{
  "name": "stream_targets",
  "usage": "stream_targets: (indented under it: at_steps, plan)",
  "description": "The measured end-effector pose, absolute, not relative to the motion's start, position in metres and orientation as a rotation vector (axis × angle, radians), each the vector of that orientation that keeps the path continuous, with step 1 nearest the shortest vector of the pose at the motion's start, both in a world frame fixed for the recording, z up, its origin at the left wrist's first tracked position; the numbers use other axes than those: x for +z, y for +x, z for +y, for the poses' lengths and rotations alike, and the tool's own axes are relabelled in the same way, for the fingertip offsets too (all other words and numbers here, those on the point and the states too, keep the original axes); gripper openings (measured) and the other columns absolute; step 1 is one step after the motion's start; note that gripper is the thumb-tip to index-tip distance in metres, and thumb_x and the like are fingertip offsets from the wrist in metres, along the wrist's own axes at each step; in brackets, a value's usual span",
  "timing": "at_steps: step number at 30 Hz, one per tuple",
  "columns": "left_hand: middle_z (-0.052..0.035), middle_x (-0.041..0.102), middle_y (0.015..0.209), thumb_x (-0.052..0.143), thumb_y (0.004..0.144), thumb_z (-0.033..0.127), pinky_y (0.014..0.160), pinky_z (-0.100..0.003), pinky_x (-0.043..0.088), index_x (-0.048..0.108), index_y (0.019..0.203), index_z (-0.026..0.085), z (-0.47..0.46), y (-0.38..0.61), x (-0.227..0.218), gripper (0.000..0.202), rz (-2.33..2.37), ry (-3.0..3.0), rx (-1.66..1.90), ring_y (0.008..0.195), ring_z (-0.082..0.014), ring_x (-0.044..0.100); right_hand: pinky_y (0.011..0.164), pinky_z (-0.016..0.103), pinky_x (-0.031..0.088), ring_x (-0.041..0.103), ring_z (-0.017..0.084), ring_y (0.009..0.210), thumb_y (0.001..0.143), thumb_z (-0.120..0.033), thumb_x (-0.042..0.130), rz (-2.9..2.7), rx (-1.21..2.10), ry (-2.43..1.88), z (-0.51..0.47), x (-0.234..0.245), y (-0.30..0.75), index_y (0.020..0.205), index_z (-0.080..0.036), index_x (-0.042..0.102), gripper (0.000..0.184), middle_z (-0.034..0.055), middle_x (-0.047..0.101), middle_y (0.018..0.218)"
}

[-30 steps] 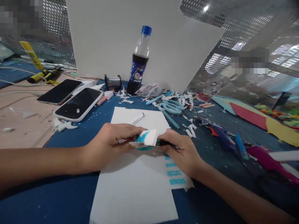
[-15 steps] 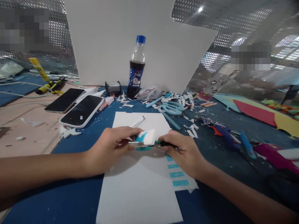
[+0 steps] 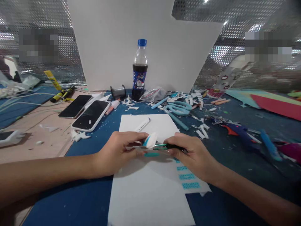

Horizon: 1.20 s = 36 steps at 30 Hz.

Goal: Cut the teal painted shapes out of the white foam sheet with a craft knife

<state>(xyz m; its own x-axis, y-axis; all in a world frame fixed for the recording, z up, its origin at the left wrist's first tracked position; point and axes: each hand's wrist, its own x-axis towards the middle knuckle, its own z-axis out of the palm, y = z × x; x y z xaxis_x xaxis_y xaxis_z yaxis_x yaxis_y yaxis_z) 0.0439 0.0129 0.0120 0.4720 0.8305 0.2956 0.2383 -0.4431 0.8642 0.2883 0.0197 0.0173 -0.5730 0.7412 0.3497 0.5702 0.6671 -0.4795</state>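
Observation:
Between the thumb and fingers of my left hand [image 3: 115, 153] is a small white-and-teal piece of card [image 3: 150, 140], its right end bent upward. My right hand [image 3: 194, 153] is closed around a slim black-handled tool [image 3: 175, 146]. The tool's thin, greenish front end points left and meets the card; its exact kind is hard to make out. Both hands are just above a white sheet of paper [image 3: 150, 188]. A white pen [image 3: 143, 124] lies on the sheet. Partly under my right forearm is a strip with teal printed rows [image 3: 189, 177].
Behind the sheet stand a Pepsi bottle [image 3: 139, 75] and a wire spool [image 3: 118, 92]. Two phones [image 3: 91, 115] lie left. Light-blue scissors [image 3: 178, 108] rest among white scraps [image 3: 202, 130]. At right are a blue glue gun [image 3: 240, 131] and coloured sheets [image 3: 277, 105].
The view has turned slightly left, so everything sits further right. The card is tilted more upright, with less of its teal face showing. Both hands keep their holds.

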Motion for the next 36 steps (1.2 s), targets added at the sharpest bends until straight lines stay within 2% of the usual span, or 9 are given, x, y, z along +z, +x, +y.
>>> stream_targets:
  at_steps: [6,13,17,22,26,32,36]
  plan:
    - [-0.0111,0.070,0.088,0.067,0.079,0.016,0.072,-0.021,0.051,0.070,0.104,0.003,0.016,0.044,0.010,0.029,0.911,1.919,1.032,0.080,-0.0166,0.065,0.053,0.023,0.037,0.052,0.013,0.059,0.092,-0.033,0.050,-2.291,0.456,-1.007,0.023,0.015,0.291,0.086,-0.020,0.066,0.022,0.0006,0.058,0.063]
    - [-0.0086,0.068,0.085,0.072,0.075,0.012,0.067,-0.020,0.051,0.070,0.109,0.010,0.016,0.046,0.008,0.034,0.811,2.015,1.170,0.074,-0.0135,0.062,0.051,0.023,0.036,0.050,0.012,0.056,0.091,-0.030,0.053,-2.274,0.447,-1.005,0.020,0.014,0.289,0.086,-0.020,0.067,0.018,-0.0005,0.056,0.061]
    - [-0.0084,0.068,0.083,0.072,0.076,0.016,0.061,-0.021,0.053,0.070,0.110,0.012,0.014,0.046,0.010,0.034,0.835,2.043,1.154,0.069,-0.0137,0.061,0.051,0.024,0.036,0.051,0.012,0.056,0.091,-0.030,0.051,-2.275,0.419,-1.001,0.019,0.012,0.288,0.087,-0.021,0.067,0.019,0.0003,0.057,0.061]
    - [-0.0126,0.070,0.088,0.072,0.077,0.021,0.065,-0.027,0.055,0.069,0.112,0.011,0.013,0.044,0.008,0.036,0.790,2.114,1.130,0.070,-0.0159,0.064,0.054,0.026,0.036,0.051,0.013,0.057,0.092,-0.030,0.051,-2.264,0.364,-0.957,0.019,0.011,0.286,0.081,-0.022,0.064,0.019,0.0006,0.057,0.061]
    - [-0.0130,0.070,0.086,0.069,0.081,0.025,0.064,-0.027,0.055,0.068,0.113,0.010,0.013,0.045,0.008,0.035,0.760,2.211,1.145,0.069,-0.0160,0.064,0.054,0.026,0.037,0.051,0.013,0.057,0.092,-0.029,0.050,-2.285,0.358,-0.957,0.018,0.014,0.283,0.080,-0.022,0.064,0.019,0.0002,0.059,0.060]
    - [-0.0129,0.072,0.091,0.068,0.081,0.018,0.061,-0.021,0.055,0.069,0.111,0.007,0.012,0.046,0.011,0.032,0.766,2.178,1.119,0.070,-0.0152,0.067,0.053,0.025,0.037,0.050,0.012,0.055,0.092,-0.027,0.051,-2.272,0.355,-0.948,0.018,0.017,0.279,0.080,-0.021,0.064,0.019,-0.0002,0.058,0.060]
    - [-0.0104,0.073,0.096,0.067,0.079,0.012,0.072,-0.025,0.056,0.071,0.107,0.012,0.012,0.045,0.013,0.028,0.786,2.044,1.091,0.083,-0.0188,0.069,0.052,0.024,0.038,0.050,0.012,0.055,0.092,-0.029,0.051,-2.253,0.380,-0.943,0.018,0.018,0.279,0.079,-0.020,0.064,0.021,-0.0001,0.057,0.060]
